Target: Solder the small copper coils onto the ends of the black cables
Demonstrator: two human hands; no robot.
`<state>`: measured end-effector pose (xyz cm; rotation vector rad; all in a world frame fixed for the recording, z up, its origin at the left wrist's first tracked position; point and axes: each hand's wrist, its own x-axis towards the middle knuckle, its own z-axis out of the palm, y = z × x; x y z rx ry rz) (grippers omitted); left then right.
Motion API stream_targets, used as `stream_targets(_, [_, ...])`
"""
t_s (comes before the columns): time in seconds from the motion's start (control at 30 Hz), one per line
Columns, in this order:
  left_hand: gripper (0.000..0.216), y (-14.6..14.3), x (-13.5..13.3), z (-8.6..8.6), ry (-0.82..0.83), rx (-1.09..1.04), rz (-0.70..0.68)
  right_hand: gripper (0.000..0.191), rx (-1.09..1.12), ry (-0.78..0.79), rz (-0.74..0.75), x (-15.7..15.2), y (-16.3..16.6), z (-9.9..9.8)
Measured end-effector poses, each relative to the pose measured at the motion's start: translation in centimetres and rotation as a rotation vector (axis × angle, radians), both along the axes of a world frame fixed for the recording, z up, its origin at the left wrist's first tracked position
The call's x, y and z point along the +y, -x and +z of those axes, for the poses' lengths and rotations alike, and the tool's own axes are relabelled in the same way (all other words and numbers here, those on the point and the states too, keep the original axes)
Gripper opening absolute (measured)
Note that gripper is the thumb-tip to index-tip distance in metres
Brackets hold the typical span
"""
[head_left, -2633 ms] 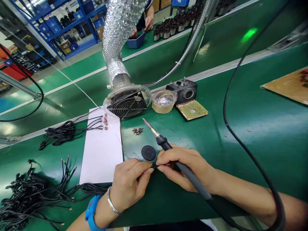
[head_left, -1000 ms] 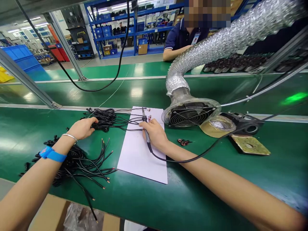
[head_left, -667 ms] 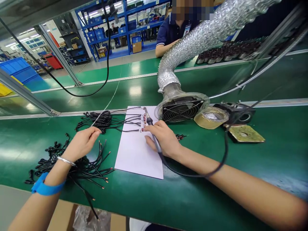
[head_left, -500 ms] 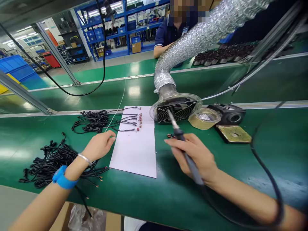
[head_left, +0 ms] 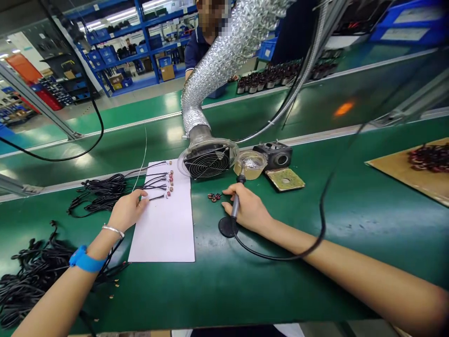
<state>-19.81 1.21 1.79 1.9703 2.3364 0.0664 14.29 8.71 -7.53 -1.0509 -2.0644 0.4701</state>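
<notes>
My left hand (head_left: 128,206), wearing a silver bangle and a blue wrist strap, is closed on a thin pale solder wire (head_left: 145,145) that rises from the fingers. It hovers at the left edge of a white sheet (head_left: 164,234). Several black cables (head_left: 154,180) lie across the top of that sheet, their stripped ends beside small reddish components (head_left: 171,179). In my right hand (head_left: 250,208) is a soldering iron (head_left: 235,206), its tip at a round yellowish tub (head_left: 257,173) with silvery material inside. Small dark and red parts (head_left: 214,197) lie left of this hand.
A fume extractor fan (head_left: 208,164) on a foil duct (head_left: 210,61) stands behind the sheet. Right of the tub are an iron holder (head_left: 277,155) and a sponge tray (head_left: 286,179). A cable heap (head_left: 38,276) lies left. Across the bench sits another person (head_left: 196,49).
The view has swung right. My right hand has brought the soldering iron's tip from in front of the fan to the tub. My left hand now reaches over the sheet's left edge.
</notes>
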Motion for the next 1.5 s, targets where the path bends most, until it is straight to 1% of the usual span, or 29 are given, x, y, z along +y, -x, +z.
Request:
stream_targets(0.07, [0.033, -1.3, -1.0, 1.0, -0.046, -0.072, 0.015, 0.025, 0.002, 0.018, 0.021, 0.6, 0.9, -0.1])
stream_targets(0.17, [0.031, -4.9, -2.6, 2.0, -0.128, -0.376, 0.036, 0.023, 0.021, 0.036, 0.043, 1.1, 1.5, -0.1])
stream_targets(0.23, [0.03, -8.1, -3.4, 2.0, -0.095, -0.582, 0.007, 0.019, 0.037, 0.036, 0.046, 0.8, 1.2, 0.1])
stream_targets(0.3, [0.029, -11.4, -3.8, 1.5, 0.007, -0.718, -0.036, 0.017, 0.052, 0.024, 0.058, -0.1, 0.3, 0.5])
stream_targets(0.33, [0.028, -13.0, -3.8, 1.1, 0.079, -0.747, -0.072, 0.016, 0.061, 0.014, 0.074, -0.8, -0.2, 0.7])
stream_targets(0.4, [0.024, -15.6, -3.6, 0.3, 0.205, -0.698, -0.153, 0.017, 0.078, -0.008, 0.128, -2.5, -1.4, 1.0])
stream_targets(0.43, [0.023, -16.5, -3.4, -0.2, 0.241, -0.639, -0.189, 0.017, 0.085, -0.019, 0.163, -3.3, -1.8, 1.1])
stream_targets(0.5, [0.022, -17.8, -3.0, -1.0, 0.26, -0.524, -0.236, 0.015, 0.09, -0.035, 0.227, -4.6, -2.4, 1.0])
stream_targets(0.57, [0.023, -18.4, -2.9, -1.6, 0.241, -0.471, -0.255, 0.015, 0.087, -0.035, 0.267, -5.3, -2.7, 0.8])
stream_targets(0.67, [0.026, -18.3, -3.3, -2.1, 0.23, -0.481, -0.26, 0.02, 0.083, 0.024, 0.31, -5.3, -2.9, 0.7])
stream_targets(0.83, [0.032, -17.8, -4.2, -2.2, 0.246, -0.519, -0.291, 0.028, 0.123, 0.141, 0.37, -4.7, -3.5, 1.5])
stream_targets(0.93, [0.034, -17.9, -4.2, -2.2, 0.252, -0.555, -0.322, 0.028, 0.158, 0.179, 0.414, -4.5, -3.5, 1.8])
stream_targets(1.03, [0.034, -17.9, -3.9, -2.1, 0.27, -0.611, -0.329, 0.024, 0.176, 0.18, 0.412, -4.5, -3.2, 1.8])
stream_targets(1.2, [0.033, -17.8, -3.6, -1.8, 0.311, -0.624, -0.295, 0.016, 0.162, 0.177, 0.393, -4.4, -3.1, 1.6])
stream_targets(1.27, [0.031, -17.8, -3.5, -1.7, 0.313, -0.625, -0.283, 0.017, 0.154, 0.184, 0.418, -4.2, -3.4, 1.6])
stream_targets(1.33, [0.029, -17.7, -3.4, -1.6, 0.303, -0.631, -0.241, 0.02, 0.159, 0.206, 0.444, -3.9, -3.7, 1.8])
stream_targets(1.43, [0.026, -17.7, -3.1, -1.4, 0.299, -0.672, -0.155, 0.023, 0.238, 0.252, 0.437, -3.6, -3.9, 2.2])
stream_targets(1.5, [0.026, -17.6, -2.8, -1.3, 0.306, -0.718, -0.119, 0.022, 0.296, 0.26, 0.434, -3.5, -3.6, 2.4])
